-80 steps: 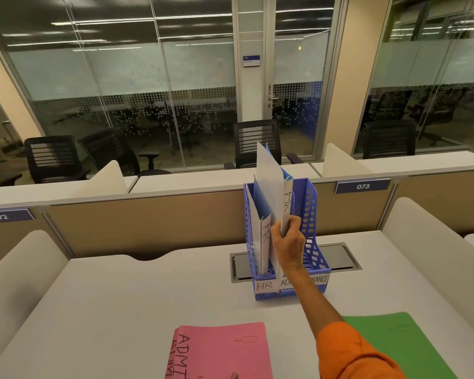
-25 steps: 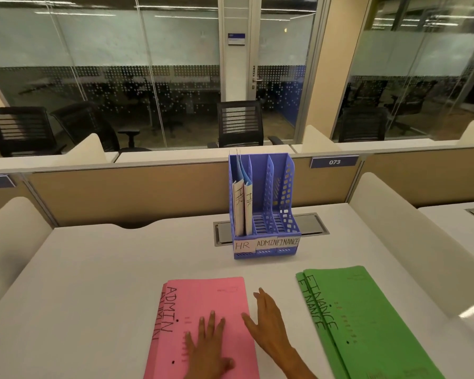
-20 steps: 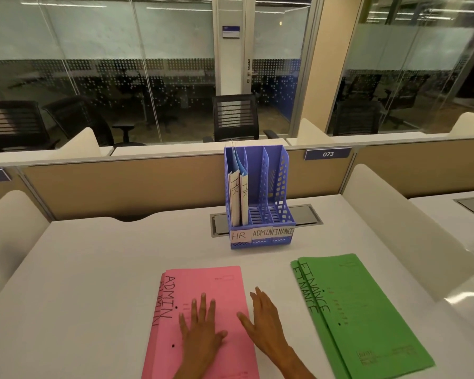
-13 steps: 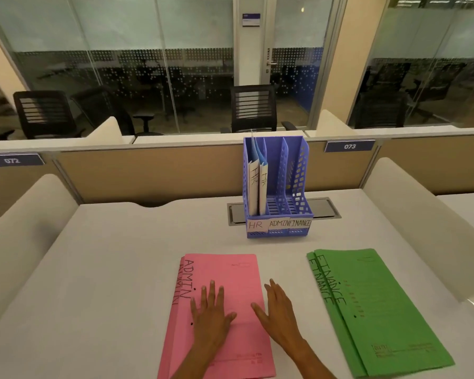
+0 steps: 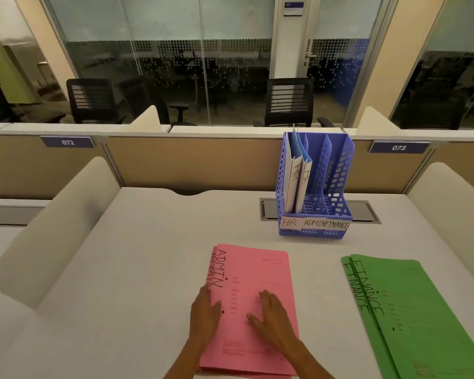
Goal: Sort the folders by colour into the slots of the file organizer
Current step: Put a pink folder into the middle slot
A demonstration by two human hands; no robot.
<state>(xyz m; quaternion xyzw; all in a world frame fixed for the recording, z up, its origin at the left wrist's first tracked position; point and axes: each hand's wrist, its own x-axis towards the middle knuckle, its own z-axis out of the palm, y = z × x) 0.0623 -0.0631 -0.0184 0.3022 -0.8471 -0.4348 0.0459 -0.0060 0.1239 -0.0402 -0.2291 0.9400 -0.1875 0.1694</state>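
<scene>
Both hands flat, fingers spread: left (image 5: 204,313) at pink folders' (image 5: 257,272) left edge, right (image 5: 271,314) on top. Folders' near edge cut off. Organizer (image 5: 337,212) beyond; green folders (image 5: 422,310) right.

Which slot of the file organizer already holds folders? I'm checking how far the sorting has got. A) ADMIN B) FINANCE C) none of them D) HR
D: two folders marked HR stand in the leftmost slot of the file organizer, above the HR label; the ADMIN and FINANCE slots hold nothing.
</scene>
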